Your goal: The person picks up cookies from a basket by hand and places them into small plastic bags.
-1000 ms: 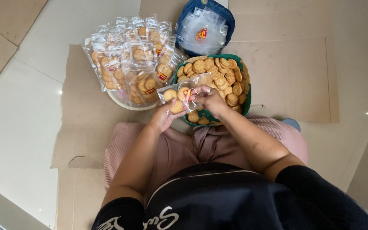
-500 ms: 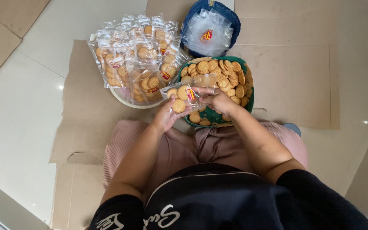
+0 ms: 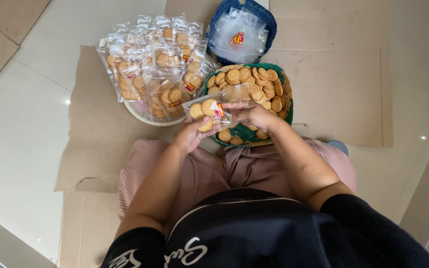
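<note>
I grip a small clear bag [image 3: 213, 110] of three biscuits with both hands, left hand [image 3: 192, 134] closed under it, right hand [image 3: 255, 115] pinching its open end, just above the green basket [image 3: 288, 106] of loose biscuits. I should keep the opening level. One white bowl [image 3: 140, 113] of filled packets and one blue basket [image 3: 269, 25] lie beyond the green basket.

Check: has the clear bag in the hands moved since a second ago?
Yes. The clear bag has shifted slightly left against the green basket, now over its left rim.
</note>
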